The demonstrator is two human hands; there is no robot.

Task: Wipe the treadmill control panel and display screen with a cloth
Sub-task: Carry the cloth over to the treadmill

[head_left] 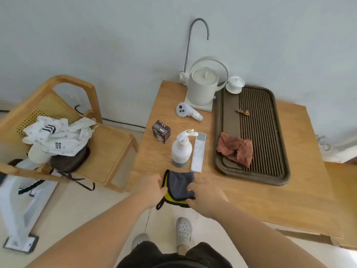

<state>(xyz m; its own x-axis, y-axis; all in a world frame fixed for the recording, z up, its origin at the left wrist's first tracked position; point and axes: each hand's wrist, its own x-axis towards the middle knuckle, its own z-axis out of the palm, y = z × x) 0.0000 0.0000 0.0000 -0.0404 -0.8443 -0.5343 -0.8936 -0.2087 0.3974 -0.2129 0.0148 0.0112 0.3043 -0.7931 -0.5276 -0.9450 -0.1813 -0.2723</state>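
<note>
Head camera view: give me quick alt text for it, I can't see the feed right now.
Both hands, left hand and right hand, hold a grey and yellow cloth at the near edge of a wooden table. A white spray bottle and a white remote lie just beyond; no treadmill panel is visible.

Head camera looks steeply down, close over a wooden table (260, 192).
</note>
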